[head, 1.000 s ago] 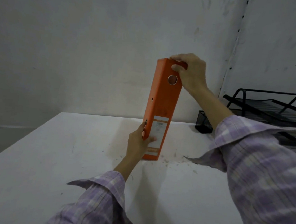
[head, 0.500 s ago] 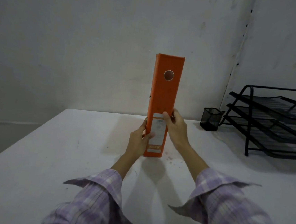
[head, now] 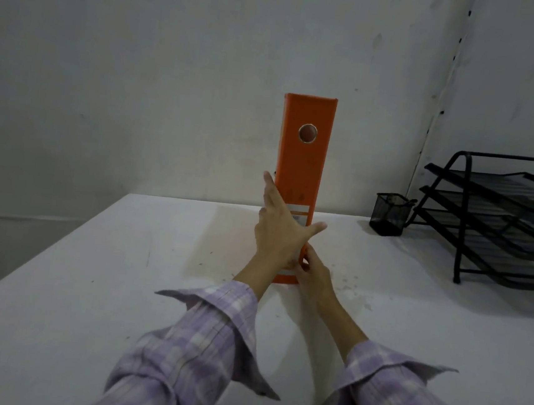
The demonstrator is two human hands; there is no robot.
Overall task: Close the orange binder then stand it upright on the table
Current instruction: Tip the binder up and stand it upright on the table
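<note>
The orange binder [head: 302, 179] stands upright on the white table [head: 88, 283], spine (finger hole up top) facing us. The left hand [head: 280, 233] is spread open across its lower spine; the right hand [head: 312, 277] pinches its base corner at five o'clock.

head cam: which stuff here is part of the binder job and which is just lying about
Part of the job:
- orange binder, closed, upright on the table
- left hand, spread open at its spine
- right hand, at its lower right edge

Just lying about:
- black mesh pen cup
- black tiered tray rack

Loose lilac plaid sleeves [head: 199, 352] with flared, unbuttoned cuffs.
</note>
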